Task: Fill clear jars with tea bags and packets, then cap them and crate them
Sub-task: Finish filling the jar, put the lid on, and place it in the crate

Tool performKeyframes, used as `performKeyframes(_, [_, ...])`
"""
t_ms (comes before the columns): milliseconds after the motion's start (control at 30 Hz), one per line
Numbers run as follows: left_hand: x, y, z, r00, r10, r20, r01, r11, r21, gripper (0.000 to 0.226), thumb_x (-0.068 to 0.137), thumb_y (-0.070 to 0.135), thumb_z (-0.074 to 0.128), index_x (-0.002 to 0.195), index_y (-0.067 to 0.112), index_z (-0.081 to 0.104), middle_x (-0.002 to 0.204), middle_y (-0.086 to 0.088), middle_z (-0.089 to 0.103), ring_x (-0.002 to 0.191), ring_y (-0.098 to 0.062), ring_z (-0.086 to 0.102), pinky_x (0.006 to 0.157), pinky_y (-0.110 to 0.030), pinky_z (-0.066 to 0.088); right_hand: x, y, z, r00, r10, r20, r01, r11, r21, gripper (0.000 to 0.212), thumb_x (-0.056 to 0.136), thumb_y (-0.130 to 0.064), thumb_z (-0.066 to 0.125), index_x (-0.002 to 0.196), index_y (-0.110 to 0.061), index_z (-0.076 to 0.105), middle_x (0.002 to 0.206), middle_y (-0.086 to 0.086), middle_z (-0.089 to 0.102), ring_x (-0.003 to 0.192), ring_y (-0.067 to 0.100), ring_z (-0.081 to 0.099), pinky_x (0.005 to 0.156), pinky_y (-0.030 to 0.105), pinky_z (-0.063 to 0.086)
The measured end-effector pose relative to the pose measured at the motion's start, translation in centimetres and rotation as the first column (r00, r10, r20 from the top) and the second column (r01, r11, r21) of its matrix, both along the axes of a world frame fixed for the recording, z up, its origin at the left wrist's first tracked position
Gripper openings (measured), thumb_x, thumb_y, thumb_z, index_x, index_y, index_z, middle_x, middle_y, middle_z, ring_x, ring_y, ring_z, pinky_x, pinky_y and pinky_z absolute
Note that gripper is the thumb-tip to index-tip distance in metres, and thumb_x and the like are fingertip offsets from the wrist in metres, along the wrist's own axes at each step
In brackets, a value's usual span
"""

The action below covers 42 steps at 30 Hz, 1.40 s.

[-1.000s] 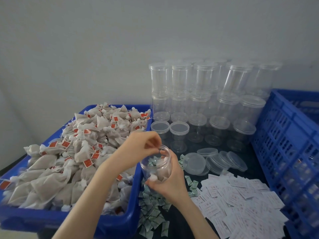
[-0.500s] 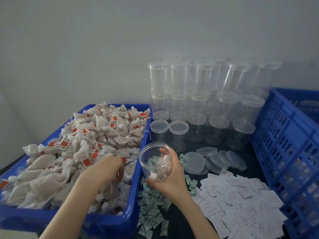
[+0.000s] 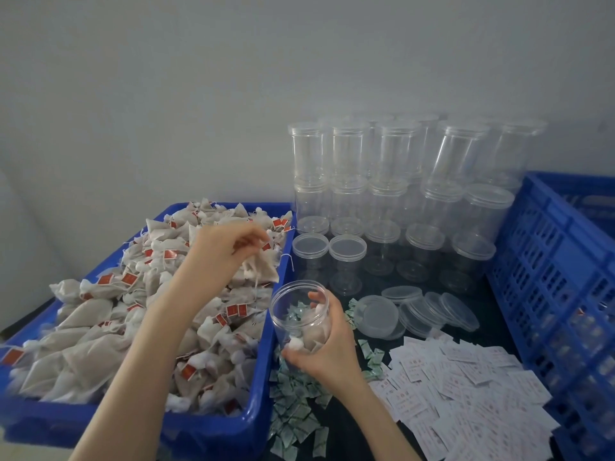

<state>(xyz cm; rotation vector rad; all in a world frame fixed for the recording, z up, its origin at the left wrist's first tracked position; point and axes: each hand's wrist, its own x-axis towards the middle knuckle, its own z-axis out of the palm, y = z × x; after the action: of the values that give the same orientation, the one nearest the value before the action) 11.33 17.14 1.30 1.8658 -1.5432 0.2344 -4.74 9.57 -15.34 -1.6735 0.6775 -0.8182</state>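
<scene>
Just above the right wall of the blue plastic bin (image 3: 256, 424) heaped with tea bags, the left hand (image 3: 226, 246) pinches a pale mesh tea bag with a trailing string (image 3: 261, 269) between curled fingertips, the bag dangling below them. Down and to the right of that pinch, close but not touching, sits the open mouth of the clear round plastic jar (image 3: 299, 314), which the right hand (image 3: 327, 347) grips from its right side and bottom, fingers wrapped round the wall. The jar is tilted, its long axis leaning so the mouth faces up and left toward the hanging bag; a few tea bags and small green packets already lie inside. The left hand is plainly the nearer to the mouth, so the drop looks like a short shift rightward and down, and the loose string may catch on the rim. Right of the jar lie loose clear round lids (image 3: 416, 311), with white printed paper slips (image 3: 466, 377) spread nearer; a scatter of small green sachets (image 3: 296, 417) lies under the jar, and the blue slotted crate (image 3: 549, 277) stands at far right
</scene>
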Motion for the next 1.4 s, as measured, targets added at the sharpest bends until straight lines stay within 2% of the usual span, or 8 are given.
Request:
performKeyframes(67, [-0.6, -0.3, 1.1, 1.0, -0.013, 0.011, 0.014, 0.996, -0.089, 0.02, 0.084, -0.003, 0.067, 0.097, 0.011, 0.074, 0.083, 0.008, 0.068, 0.077, 0.004, 0.06, 0.079, -0.001, 0.044, 0.0, 0.1, 0.1, 1.0, 0.0, 0.005, 0.0, 1.0, -0.008, 0.099, 0.049, -0.027, 0.089, 0.128, -0.058, 0.039, 0.131, -0.031, 0.049, 0.123, -0.004, 0.051, 0.087, 0.013, 0.052])
performKeyframes(267, [-2.0, -1.3, 3.5, 1.0, -0.026, -0.01, 0.022, 0.969, -0.244, 0.022, 0.084, -0.003, 0.065, 0.095, 0.014, 0.073, 0.08, 0.017, 0.063, 0.076, 0.013, 0.058, 0.078, 0.0, 0.041, 0.2, 0.0, 0.2, 1.0, 0.016, 0.015, -0.016, 1.0, -0.002, 0.101, 0.049, -0.029, 0.088, 0.133, -0.052, 0.038, 0.138, -0.024, 0.048, 0.129, 0.004, 0.05, 0.099, 0.03, 0.054])
performKeyframes(600, [-3.3, -1.9, 3.4, 0.986, -0.166, -0.001, 0.16, 0.952, -0.262, 0.033, 0.083, -0.003, 0.067, 0.09, 0.029, 0.065, 0.08, 0.027, 0.06, 0.08, 0.019, 0.059, 0.077, 0.001, 0.041, 0.2, 0.3, 0.6, 0.998, 0.045, 0.048, -0.047, 0.998, 0.028, 0.102, 0.057, -0.01, 0.09, 0.131, -0.053, 0.035, 0.141, -0.015, 0.047, 0.126, 0.002, 0.051, 0.086, 0.017, 0.054])
performKeyframes(833, [-3.6, -3.3, -0.6, 0.961, -0.269, -0.065, 0.277, 0.942, 0.188, 0.026, 0.082, 0.004, 0.071, 0.082, 0.028, 0.065, 0.074, 0.025, 0.061, 0.076, 0.013, 0.06, 0.075, -0.004, 0.045, 0.5, 0.1, 1.2, 0.989, 0.042, 0.143, -0.054, 0.996, 0.075, 0.099, 0.059, -0.001, 0.086, 0.139, -0.038, 0.041, 0.121, -0.005, 0.064, 0.092, 0.009, 0.07, 0.074, 0.028, 0.059])
performKeyframes(1067, [-2.8, -4.4, -3.5, 0.936, -0.337, 0.101, 0.183, 0.713, 0.677, 0.018, 0.083, 0.009, 0.066, 0.093, 0.021, 0.074, 0.075, 0.018, 0.064, 0.066, 0.009, 0.057, 0.066, -0.003, 0.038, 0.3, 0.3, 1.1, 0.996, 0.003, 0.088, 0.0, 0.999, -0.043, 0.098, 0.052, -0.024, 0.086, 0.132, -0.054, 0.04, 0.128, -0.012, 0.058, 0.112, 0.012, 0.064, 0.085, 0.033, 0.06])
performKeyframes(1167, [-1.7, -3.9, -2.5, 0.965, -0.244, -0.096, 0.259, 0.841, 0.474, 0.019, 0.088, 0.015, 0.065, 0.095, 0.032, 0.071, 0.078, 0.024, 0.064, 0.068, 0.013, 0.061, 0.067, -0.005, 0.047, 0.3, 0.3, 0.9, 0.992, -0.005, 0.124, 0.005, 1.0, 0.003, 0.094, 0.055, -0.016, 0.085, 0.132, -0.051, 0.043, 0.12, -0.016, 0.063, 0.105, 0.014, 0.068, 0.076, 0.03, 0.061])
performKeyframes(1267, [1.3, -3.8, -2.5, 0.999, 0.023, -0.023, -0.015, 0.952, 0.307, 0.016, 0.091, 0.017, 0.063, 0.101, 0.028, 0.067, 0.09, 0.015, 0.066, 0.076, 0.004, 0.063, 0.074, -0.011, 0.05, 0.0, 0.2, 1.2, 0.993, -0.032, 0.114, 0.03, 0.999, 0.022, 0.099, 0.054, -0.014, 0.088, 0.135, -0.047, 0.041, 0.128, -0.02, 0.058, 0.111, 0.006, 0.064, 0.08, 0.022, 0.058])
performKeyframes(1400, [4.5, -3.0, -5.6, 0.879, 0.317, 0.356, -0.476, 0.533, 0.7, 0.026, 0.09, 0.016, 0.063, 0.117, 0.015, 0.063, 0.112, -0.003, 0.064, 0.098, -0.018, 0.062, 0.087, -0.031, 0.052, -0.2, 0.2, 1.5, 0.996, -0.037, 0.086, 0.036, 0.999, 0.012, 0.101, 0.049, -0.03, 0.086, 0.139, -0.04, 0.04, 0.138, -0.012, 0.05, 0.121, 0.008, 0.058, 0.09, 0.029, 0.058])
